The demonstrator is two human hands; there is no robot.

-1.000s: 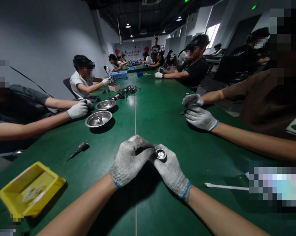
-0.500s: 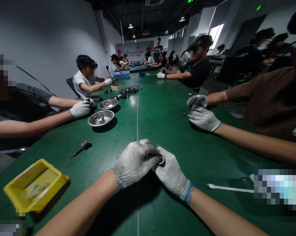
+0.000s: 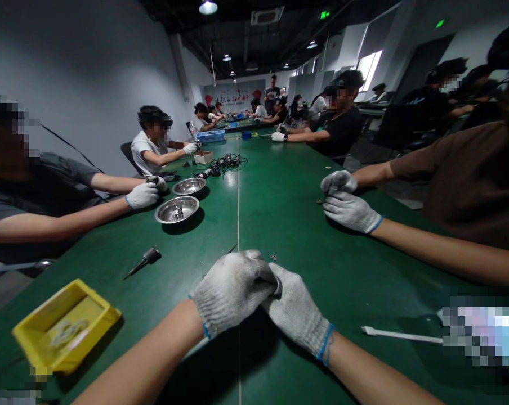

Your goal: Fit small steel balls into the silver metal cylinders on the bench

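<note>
Table edge (image 3: 37,283) well apart; left hand (image 3: 237,288), right hand (image 3: 295,306) clamped on part (image 3: 278,288); bowl (image 3: 164,212) holds metal bits (image 3: 178,212), bin (image 3: 52,314) pale pieces (image 3: 68,333)

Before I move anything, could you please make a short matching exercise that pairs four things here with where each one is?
Column one:
1. Yellow bin
2. Dark pointed tool
3. Small rounded part
4. White cable

Column two:
A. Between the bin and the nearer steel bowl
B. To the right of the right hand
C. Lower left of the picture
D. Held, partly hidden, between the left hand and the right hand

Pairs: 1-C, 2-A, 3-D, 4-B.
</note>
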